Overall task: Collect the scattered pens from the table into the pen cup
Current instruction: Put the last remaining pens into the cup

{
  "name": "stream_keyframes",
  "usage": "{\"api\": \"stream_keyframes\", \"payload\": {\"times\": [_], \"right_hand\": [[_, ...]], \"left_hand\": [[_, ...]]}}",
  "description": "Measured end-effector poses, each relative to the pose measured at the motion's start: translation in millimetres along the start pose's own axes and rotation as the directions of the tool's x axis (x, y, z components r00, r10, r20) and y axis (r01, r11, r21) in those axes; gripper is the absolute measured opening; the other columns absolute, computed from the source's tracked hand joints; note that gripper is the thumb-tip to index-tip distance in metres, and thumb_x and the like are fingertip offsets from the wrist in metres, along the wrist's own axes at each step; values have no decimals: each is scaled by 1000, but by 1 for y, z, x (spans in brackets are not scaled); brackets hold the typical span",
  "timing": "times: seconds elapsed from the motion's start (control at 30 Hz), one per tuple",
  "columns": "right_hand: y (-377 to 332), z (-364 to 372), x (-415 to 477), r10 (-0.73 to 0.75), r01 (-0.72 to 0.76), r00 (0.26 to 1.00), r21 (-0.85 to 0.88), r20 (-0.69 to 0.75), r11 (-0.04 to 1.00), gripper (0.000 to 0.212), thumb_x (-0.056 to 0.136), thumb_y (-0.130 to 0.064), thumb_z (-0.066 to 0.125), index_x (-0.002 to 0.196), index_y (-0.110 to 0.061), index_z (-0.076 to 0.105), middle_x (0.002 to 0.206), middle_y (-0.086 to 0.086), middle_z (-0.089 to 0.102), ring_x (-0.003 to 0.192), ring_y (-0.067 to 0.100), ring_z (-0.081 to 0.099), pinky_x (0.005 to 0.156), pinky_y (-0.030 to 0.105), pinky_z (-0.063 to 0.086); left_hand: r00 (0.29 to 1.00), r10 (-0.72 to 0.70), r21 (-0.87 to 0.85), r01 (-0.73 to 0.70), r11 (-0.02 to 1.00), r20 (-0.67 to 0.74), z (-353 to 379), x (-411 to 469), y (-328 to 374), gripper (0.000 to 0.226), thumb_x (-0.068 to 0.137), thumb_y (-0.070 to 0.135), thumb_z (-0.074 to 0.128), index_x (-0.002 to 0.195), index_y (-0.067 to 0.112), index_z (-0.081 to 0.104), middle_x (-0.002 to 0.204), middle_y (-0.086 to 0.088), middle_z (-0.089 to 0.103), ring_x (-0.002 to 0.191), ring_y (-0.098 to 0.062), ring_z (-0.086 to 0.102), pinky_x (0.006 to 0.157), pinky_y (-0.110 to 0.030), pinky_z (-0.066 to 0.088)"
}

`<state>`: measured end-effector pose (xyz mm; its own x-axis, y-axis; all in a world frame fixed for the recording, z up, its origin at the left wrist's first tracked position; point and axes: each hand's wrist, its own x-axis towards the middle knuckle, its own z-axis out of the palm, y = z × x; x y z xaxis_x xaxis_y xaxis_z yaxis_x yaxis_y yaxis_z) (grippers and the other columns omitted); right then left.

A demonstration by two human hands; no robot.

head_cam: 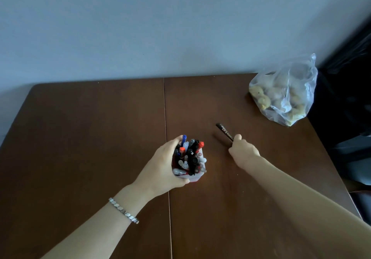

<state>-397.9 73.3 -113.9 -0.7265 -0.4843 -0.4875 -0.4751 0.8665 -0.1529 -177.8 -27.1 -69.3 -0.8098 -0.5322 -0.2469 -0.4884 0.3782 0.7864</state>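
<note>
A pale pen cup packed with several pens stands on the brown table near its middle seam. My left hand wraps around the cup's left side, fingers at the rim. To the right, my right hand is shut on a black pen with pale lettering. The pen sticks out up and to the left from my fist, just above the tabletop, its shadow below it. No other loose pens show on the table.
A clear plastic bag of yellowish lumpy items sits at the table's far right corner. Dark furniture stands past the right edge. A plain wall rises behind the table's far edge.
</note>
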Motion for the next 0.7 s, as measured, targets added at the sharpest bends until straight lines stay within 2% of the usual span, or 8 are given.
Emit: {"api": "stream_keyframes", "payload": {"times": [0.07,0.13,0.23,0.3,0.4,0.47,0.57,0.7], "right_hand": [[8,3,-24,-56,36,995,231,83,972,21,94,-12,36,114,-8,41,86,11,53,80,31,59,74,39,49],[17,4,-58,-137,91,984,344,113,934,7,95,-17,36,96,-15,42,73,6,53,58,21,52,56,32,47],[29,4,-113,-270,212,956,367,113,906,20,96,-26,40,78,-31,48,64,-5,51,51,10,44,45,17,35],[34,1,-143,-279,223,957,414,80,883,26,95,-27,42,70,-27,50,60,-7,44,48,8,37,41,14,30],[38,-9,-177,-306,265,951,382,50,885,23,94,-26,46,81,-13,59,69,-1,49,54,11,40,48,18,32],[32,-21,-198,-347,310,937,368,37,877,14,91,-23,52,87,-20,65,70,-2,55,55,7,45,50,17,34],[14,-40,-218,-410,383,912,340,8,859,12,88,-21,57,85,-27,67,68,2,63,51,4,46,49,17,36],[-21,-50,-219,-440,421,870,128,223,898,19,89,-23,49,75,-23,60,67,-1,59,55,13,49,52,23,38]], "left_hand": [[1000,10,9,-10,1000,-21,0,-11,-4,96,65,20,82,142,30,26,139,12,40,128,-4,37,106,-26,37],[1000,-6,0,6,1000,-16,0,-29,-8,98,63,19,83,142,32,26,140,12,39,129,-4,38,107,-28,38],[998,-57,-16,57,998,-10,-3,-62,-19,100,63,20,84,142,35,25,140,15,38,129,-3,38,108,-28,39],[997,-72,-21,72,997,-13,-5,-85,-25,100,64,20,84,142,35,24,139,17,38,128,-1,38,107,-25,38],[995,-101,-40,100,994,-25,-6,-106,-30,96,64,19,82,141,32,28,136,18,41,127,-1,40,106,-24,39],[993,-112,-66,110,992,-29,-7,-114,-29,92,63,17,82,138,32,32,129,24,45,121,2,45,105,-24,41],[993,-113,-76,111,991,-24,-8,-119,-30,94,63,13,83,139,31,31,125,26,45,118,4,47,104,-22,40],[991,-127,-90,122,988,-51,-5,-124,-32,102,64,14,83,145,24,22,139,14,40,128,-4,40,107,-23,34]]}}
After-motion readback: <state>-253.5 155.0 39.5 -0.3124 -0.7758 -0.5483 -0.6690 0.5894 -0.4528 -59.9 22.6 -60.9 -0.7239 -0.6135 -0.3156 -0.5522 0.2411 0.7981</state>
